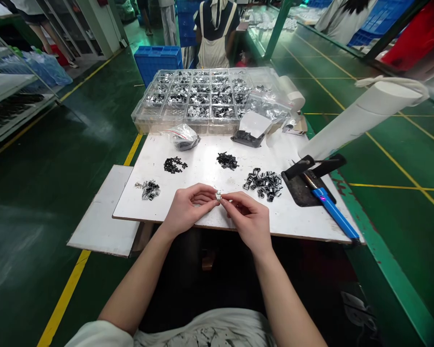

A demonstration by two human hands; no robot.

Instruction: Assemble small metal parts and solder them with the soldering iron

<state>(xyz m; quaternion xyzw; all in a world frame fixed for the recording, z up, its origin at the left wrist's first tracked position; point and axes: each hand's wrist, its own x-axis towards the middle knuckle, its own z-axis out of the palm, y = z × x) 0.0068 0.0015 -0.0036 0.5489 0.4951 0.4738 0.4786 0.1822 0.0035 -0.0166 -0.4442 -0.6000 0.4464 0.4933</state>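
Observation:
A small shiny metal piece (218, 196) is pinched between the fingertips of both hands, just above the front edge of the white board (202, 149). My left hand (191, 206) grips it from the left with thumb and forefinger. From the other side, my right hand (249, 216) holds it the same way. Fingertips cover part of the piece, so its exact kind cannot be made out. Close by on the right lies a pile of black and silver clips (264, 184). Small black parts form one heap (227, 161) behind my hands and another heap (175, 165) farther left.
A blue soldering iron (329, 207) rests on its black stand at the right. Silver parts (151, 190) lie at the left. Behind stand plastic bags (183, 138), a clear compartment box (157, 115) and a white tube (369, 115). A person (217, 36) is farther back.

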